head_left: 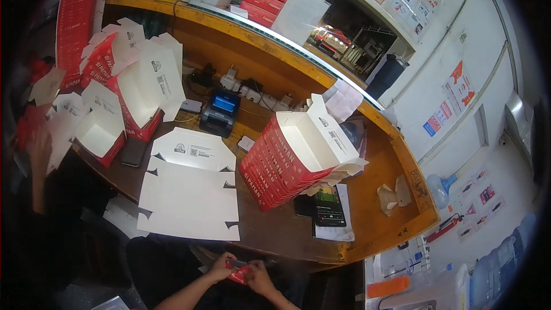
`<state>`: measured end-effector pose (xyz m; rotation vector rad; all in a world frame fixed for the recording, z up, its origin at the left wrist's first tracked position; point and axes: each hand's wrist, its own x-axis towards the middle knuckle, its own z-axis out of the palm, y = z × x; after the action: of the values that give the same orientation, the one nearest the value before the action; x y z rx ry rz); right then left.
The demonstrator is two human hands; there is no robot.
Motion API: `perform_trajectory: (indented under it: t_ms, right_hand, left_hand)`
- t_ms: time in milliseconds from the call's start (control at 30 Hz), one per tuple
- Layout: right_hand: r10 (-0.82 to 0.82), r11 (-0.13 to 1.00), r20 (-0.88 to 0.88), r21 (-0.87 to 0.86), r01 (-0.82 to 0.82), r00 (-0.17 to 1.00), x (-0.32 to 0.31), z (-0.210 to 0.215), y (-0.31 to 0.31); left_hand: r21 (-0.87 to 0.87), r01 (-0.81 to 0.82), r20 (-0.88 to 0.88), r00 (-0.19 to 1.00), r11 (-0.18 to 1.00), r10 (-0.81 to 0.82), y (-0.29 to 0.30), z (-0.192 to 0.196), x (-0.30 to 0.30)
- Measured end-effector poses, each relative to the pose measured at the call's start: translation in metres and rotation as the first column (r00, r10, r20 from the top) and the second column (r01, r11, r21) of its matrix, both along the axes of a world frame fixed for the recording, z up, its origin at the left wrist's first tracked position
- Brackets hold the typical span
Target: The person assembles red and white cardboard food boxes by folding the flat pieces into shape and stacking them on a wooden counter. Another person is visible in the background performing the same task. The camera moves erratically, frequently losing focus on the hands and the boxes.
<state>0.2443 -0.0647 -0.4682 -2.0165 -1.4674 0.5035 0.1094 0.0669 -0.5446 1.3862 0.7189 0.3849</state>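
Wooden counter (pixel 275 227) filled the corner, with a flat white box blank (pixel 189 195) lying unfolded near its front edge and a leaning row of nested red-and-white boxes (pixel 293 158) beside it. Below the edge, the left hand (pixel 221 266) and right hand (pixel 259 277) both pinched a small red item (pixel 238 274) (too small to identify). Held off the counter, it could slip to the floor if either pinch loosened.

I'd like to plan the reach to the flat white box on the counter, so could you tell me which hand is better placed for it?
Probably the left hand. Both hands grip a small red packet below the counter edge, but the flat box lies up and to the left, nearer that side than the right hand.
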Motion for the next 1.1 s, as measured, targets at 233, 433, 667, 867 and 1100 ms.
perform_trajectory:
  t_ms: [233,433,667,867,1100]
  right_hand:
    - [-0.014,0.983,-0.169,-0.183,-0.017,0.985,0.004,-0.017,-0.011]
    - [-0.365,0.921,-0.277,0.031,0.388,0.889,0.048,-0.083,-0.012]
    - [-0.243,0.949,-0.542,-0.303,0.083,0.805,0.029,-0.014,0.01]
    - [-0.306,0.935,-0.629,-0.341,0.099,0.714,0.058,0.015,0.016]
    - [-0.321,0.925,-0.68,-0.373,0.065,0.659,0.074,0.006,0.019]
  left_hand:
    - [0.336,-0.026,0.065,0.998,0.941,0.005,-0.011,0.025,0.005]
    - [0.706,-0.034,0.052,0.999,0.708,-0.004,-0.022,0.065,0.01]
    - [0.517,0.04,-0.063,0.998,0.855,-0.008,-0.017,0.065,-0.008]
    - [0.639,0.352,-0.209,0.935,0.684,-0.285,-0.016,0.078,-0.005]
    - [0.69,0.373,-0.12,0.904,0.62,-0.411,-0.009,0.062,-0.013]
